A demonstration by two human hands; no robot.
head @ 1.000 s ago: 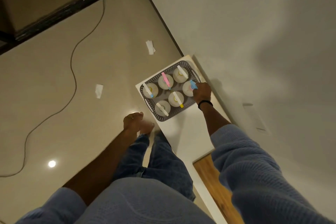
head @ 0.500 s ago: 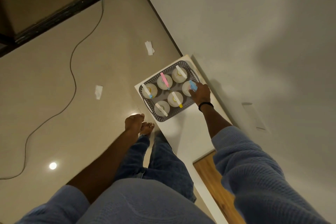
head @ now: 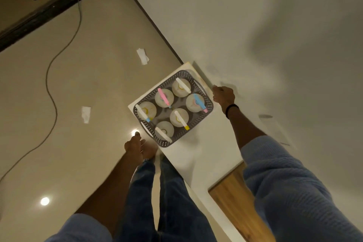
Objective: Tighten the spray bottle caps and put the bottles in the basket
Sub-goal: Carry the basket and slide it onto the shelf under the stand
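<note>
Status: all six spray bottles (head: 164,97) stood upright in the grey perforated basket (head: 177,140), two rows of three, nozzles pointing various ways. The basket sat on the far corner of the white desk (head: 206,147), with its left side close to the desk edge.

Your hands were well apart and neither was on a bottle:
- Your right hand (head: 224,97), the one with the dark wristband (head: 231,109), was just beside the basket's right side, nearest the blue-nozzle bottle (head: 199,102). The fingers were loosely curled with nothing in them that I could see. I couldn't tell whether it touched the rim.
- Your left hand (head: 134,144) hung off the desk by the basket's near-left corner, fingers relaxed and holding nothing.

Step in hand, as I read it: placing was finished. No bottle was left on the desk, so the task looked complete or nearly so. Cap tightness couldn't be checked from this top-down angle.

If any cap was skipped, the next move called for:
- steadying that bottle's body with one hand,
- twisting the spray head with the other,
- keeping the bottle in its slot.

Otherwise it only called for pulling both hands clear.

Watch the basket's position. It was near the desk corner, so a sideways nudge from your right hand could push it toward the edge. A cable (head: 52,92) lay on the floor well to the left, out of the way.
</note>
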